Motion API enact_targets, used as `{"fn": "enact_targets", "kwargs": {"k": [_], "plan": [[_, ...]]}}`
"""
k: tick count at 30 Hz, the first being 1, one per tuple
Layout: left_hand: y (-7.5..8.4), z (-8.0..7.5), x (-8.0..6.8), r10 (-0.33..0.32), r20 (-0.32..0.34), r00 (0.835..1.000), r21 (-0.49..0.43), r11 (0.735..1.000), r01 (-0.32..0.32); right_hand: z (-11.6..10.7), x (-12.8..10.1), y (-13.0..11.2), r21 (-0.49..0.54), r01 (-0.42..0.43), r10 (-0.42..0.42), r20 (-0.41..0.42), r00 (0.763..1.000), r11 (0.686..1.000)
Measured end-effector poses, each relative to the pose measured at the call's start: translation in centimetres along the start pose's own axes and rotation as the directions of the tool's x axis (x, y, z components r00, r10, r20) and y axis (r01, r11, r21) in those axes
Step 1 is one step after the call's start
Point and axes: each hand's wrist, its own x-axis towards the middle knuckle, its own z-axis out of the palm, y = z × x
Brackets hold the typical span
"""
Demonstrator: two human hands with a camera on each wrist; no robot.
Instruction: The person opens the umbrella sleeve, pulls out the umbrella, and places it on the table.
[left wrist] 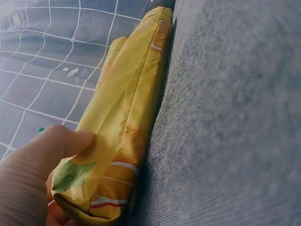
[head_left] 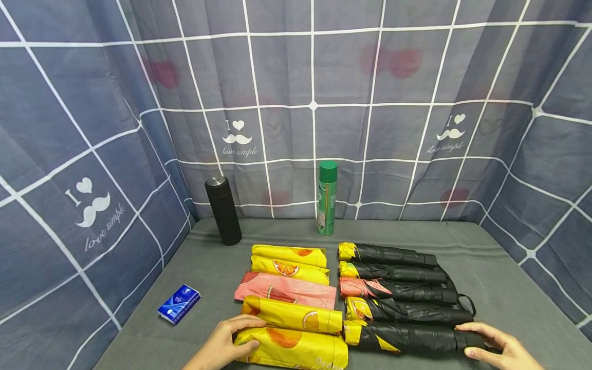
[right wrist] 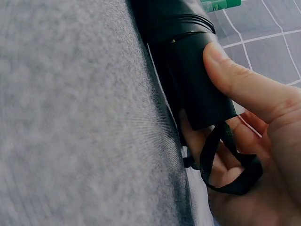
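In the head view my left hand [head_left: 225, 343] holds the near left end of a yellow umbrella sleeve [head_left: 296, 347] printed with oranges. Its thumb [left wrist: 61, 143] lies on the fabric in the left wrist view, with fingertips partly hidden beneath. At the right, my right hand [head_left: 501, 347] grips the handle end of a folded black umbrella [head_left: 416, 338] with a yellow tip. The right wrist view shows the thumb against its black handle [right wrist: 197, 80], a wrist strap [right wrist: 251, 176] looping over the fingers. The sleeve's right end lies close to the umbrella's yellow tip.
Behind them lie more yellow sleeves [head_left: 289, 270], a pink sleeve [head_left: 289, 291], and several folded black umbrellas [head_left: 398, 273] in a column. A black flask [head_left: 224, 213] and a green spray can [head_left: 327, 200] stand at the back. A blue tissue pack [head_left: 179, 304] lies left.
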Motion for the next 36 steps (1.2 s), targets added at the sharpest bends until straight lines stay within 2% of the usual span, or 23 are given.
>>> {"fn": "enact_targets", "kwargs": {"k": [4,7,9,16,21,23,25,27,28,30,32,34,36], "plan": [[-0.1,0.0,-0.1,0.023,-0.022,1.0,0.085,0.996,-0.021,0.0,0.0,0.0,-0.017,-0.011,0.011,0.013,1.0,1.0],[-0.1,0.0,-0.1,0.065,-0.045,0.997,0.174,0.983,-0.056,0.0,-0.1,0.0,-0.001,-0.027,0.027,0.038,0.999,1.0],[0.0,0.0,-0.1,0.091,-0.056,0.994,0.201,0.976,-0.078,-0.1,-0.1,0.0,0.01,-0.039,0.039,0.059,0.998,0.999],[0.4,-0.3,0.1,0.148,-0.067,0.987,0.141,0.98,-0.138,-0.1,-0.4,-0.2,0.011,-0.044,0.043,0.062,0.997,0.999],[0.9,-0.8,0.0,0.069,-0.046,0.997,0.037,0.997,-0.067,-0.1,-0.5,-0.5,-0.038,-0.046,0.047,0.027,0.999,0.998],[1.2,-1.2,0.1,0.031,-0.043,0.999,-0.003,1.0,-0.031,-0.1,-0.5,-0.8,-0.043,-0.094,0.093,-0.01,0.996,0.995],[1.5,-1.5,0.2,0.021,-0.041,0.999,-0.023,0.999,-0.022,-0.4,-0.5,-1.3,0.001,-0.169,0.169,-0.045,0.985,0.986],[1.9,-1.9,0.4,0.022,-0.045,0.999,-0.022,0.999,-0.023,-0.8,-0.4,-2.0,0.061,-0.189,0.193,-0.076,0.978,0.98],[2.1,-2.2,0.5,0.016,-0.044,0.999,-0.019,1.0,-0.016,-1.1,-0.4,-2.5,0.086,-0.177,0.184,-0.09,0.979,0.981],[2.5,-3.0,1.0,0.025,-0.054,0.998,0.041,0.999,-0.023,-2.0,0.0,-3.6,0.077,-0.102,0.112,-0.127,0.986,0.992],[3.1,-4.4,1.8,0.033,-0.065,0.997,0.137,0.99,-0.024,-3.2,0.8,-4.9,0.032,0.032,-0.026,-0.18,0.983,0.999],[3.8,-6.3,3.4,0.069,-0.088,0.994,0.251,0.967,-0.045,-4.9,2.3,-6.6,-0.03,0.141,-0.144,-0.241,0.96,0.99],[4.5,-8.5,5.7,0.136,-0.126,0.983,0.349,0.933,-0.085,-6.8,4.3,-8.5,-0.095,0.196,-0.216,-0.308,0.926,0.976]]}}
